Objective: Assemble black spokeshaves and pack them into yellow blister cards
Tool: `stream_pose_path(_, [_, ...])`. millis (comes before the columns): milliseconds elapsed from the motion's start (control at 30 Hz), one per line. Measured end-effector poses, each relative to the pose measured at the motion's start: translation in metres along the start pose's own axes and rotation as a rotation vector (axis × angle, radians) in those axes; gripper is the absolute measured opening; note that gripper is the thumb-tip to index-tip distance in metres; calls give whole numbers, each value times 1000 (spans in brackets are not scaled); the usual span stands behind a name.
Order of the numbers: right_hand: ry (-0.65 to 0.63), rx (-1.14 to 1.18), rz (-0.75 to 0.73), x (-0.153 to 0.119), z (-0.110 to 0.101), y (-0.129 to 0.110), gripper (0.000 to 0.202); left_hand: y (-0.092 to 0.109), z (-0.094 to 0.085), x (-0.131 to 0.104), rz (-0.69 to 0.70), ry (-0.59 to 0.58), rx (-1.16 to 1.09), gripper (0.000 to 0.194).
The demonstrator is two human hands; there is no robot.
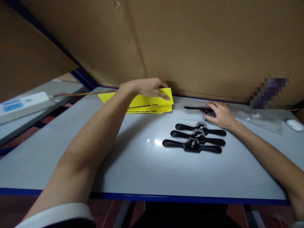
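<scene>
Yellow cards (142, 102) printed "WOODWORKING TOOL" lie stacked at the back left of the grey table. My left hand (152, 87) grips the top card, thumb and fingers at its right end. At the back, my right hand (219, 114) is closed around the middle of a black two-handled tool (193, 108), whose left handle sticks out. In front of it, three similar black tools (192, 144) lie in a row, one before another, each with a clear piece over its middle. Clear plastic bags (258, 118) lie to the right of my right hand.
A white earphone case (294, 125) sits at the right edge. Cardboard panels (201, 47) stand behind the table (166, 177). On the left, a white power strip (23, 106) rests on another surface, with a cable running toward the cards. A pixelated patch covers something at the back right.
</scene>
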State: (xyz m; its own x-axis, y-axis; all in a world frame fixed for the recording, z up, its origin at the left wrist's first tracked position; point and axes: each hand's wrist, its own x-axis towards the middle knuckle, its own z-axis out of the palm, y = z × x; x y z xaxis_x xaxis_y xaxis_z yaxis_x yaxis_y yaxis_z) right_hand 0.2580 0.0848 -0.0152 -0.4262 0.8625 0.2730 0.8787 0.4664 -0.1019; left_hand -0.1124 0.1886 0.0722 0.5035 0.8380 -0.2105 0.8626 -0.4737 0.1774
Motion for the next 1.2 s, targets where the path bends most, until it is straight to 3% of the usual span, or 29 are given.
stream_pose_path(100, [-11, 1, 6, 0, -3, -2, 62, 12, -5, -8, 4, 26, 10, 56])
stream_pose_path(267, [-15, -12, 14, 0, -4, -3, 64, 39, -2, -10, 46, 174, 37, 44])
stream_pose_path(533, [-27, 20, 19, 1, -6, -5, 61, 51, 23, 3, 176, 305, 79, 61])
stream_pose_path(700, [-31, 9, 14, 1, -5, -4, 63, 52, 21, 1, 154, 73, 62, 46])
stream_pose_path(833, [-13, -1, -6, 1, -2, 0, 66, 54, 16, -2, 111, -60, 36, 48])
stream_pose_path(1200, [-9, -12, -9, 2, 0, 0, 65, 39, 39, 18, 176, -46, -51, 40])
